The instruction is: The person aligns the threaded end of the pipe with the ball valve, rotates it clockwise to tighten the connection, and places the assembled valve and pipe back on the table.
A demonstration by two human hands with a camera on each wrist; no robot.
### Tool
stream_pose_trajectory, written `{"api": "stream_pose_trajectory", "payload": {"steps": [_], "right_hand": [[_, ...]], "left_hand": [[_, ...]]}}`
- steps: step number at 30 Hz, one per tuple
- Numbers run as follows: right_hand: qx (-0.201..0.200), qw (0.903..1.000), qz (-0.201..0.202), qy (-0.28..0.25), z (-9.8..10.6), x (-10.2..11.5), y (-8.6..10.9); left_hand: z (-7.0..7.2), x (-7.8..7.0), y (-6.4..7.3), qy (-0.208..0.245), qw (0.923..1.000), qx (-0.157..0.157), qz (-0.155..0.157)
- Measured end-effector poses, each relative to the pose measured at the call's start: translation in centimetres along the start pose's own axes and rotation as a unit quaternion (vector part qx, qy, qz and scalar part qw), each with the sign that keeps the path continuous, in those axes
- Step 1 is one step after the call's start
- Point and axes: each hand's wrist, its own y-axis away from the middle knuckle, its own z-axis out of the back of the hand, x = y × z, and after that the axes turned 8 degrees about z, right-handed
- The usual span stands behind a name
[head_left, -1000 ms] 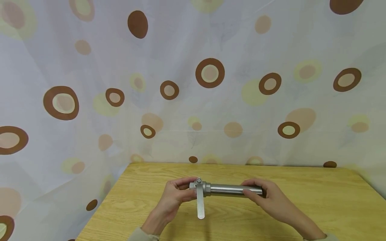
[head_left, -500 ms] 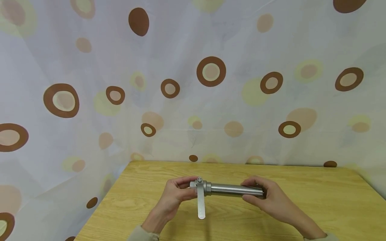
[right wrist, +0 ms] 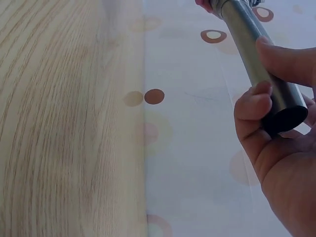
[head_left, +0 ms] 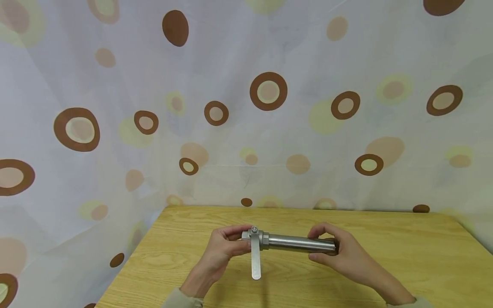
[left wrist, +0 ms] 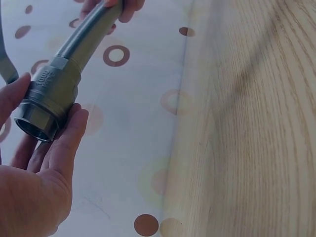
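A steel ball valve (head_left: 263, 241) is joined to a straight metal pipe (head_left: 289, 241), held level above the table. My left hand (head_left: 219, 256) grips the valve body between thumb and fingers. The valve's flat lever (head_left: 256, 262) points toward me. In the left wrist view the valve body (left wrist: 52, 91) shows raised "1000" lettering and an open threaded end. My right hand (head_left: 348, 256) holds the pipe's far right end, thumb on the near side and fingers curled round the other. The right wrist view shows the pipe's (right wrist: 245, 42) dark, hollow end near the palm.
The wooden table (head_left: 173, 265) lies below both hands. A white curtain (head_left: 231, 188) with brown, beige and yellow spots hangs behind it and along its left side.
My right thumb has slid lower on the pipe, and the index finger has lifted a little. The pipe's right end dips very slightly. My left hand keeps its grip on the ball valve.
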Motion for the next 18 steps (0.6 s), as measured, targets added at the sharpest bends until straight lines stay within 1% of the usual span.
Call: {"api": "stream_pose_trajectory", "payload": {"steps": [6,9,18], "right_hand": [[-0.008,0.9997,-0.002,0.022,-0.01,0.31,0.02],[-0.009,0.9995,-0.012,0.029,0.10,0.38,0.03],[0.004,0.9987,-0.051,-0.003,0.53,0.41,0.02]], "left_hand": [[-0.03,0.02,0.04,0.001,1.0000,0.005,0.000],[-0.10,-0.03,0.07,0.000,1.0000,0.010,0.000],[-0.05,0.02,0.20,-0.009,0.9996,0.022,0.016]]}}
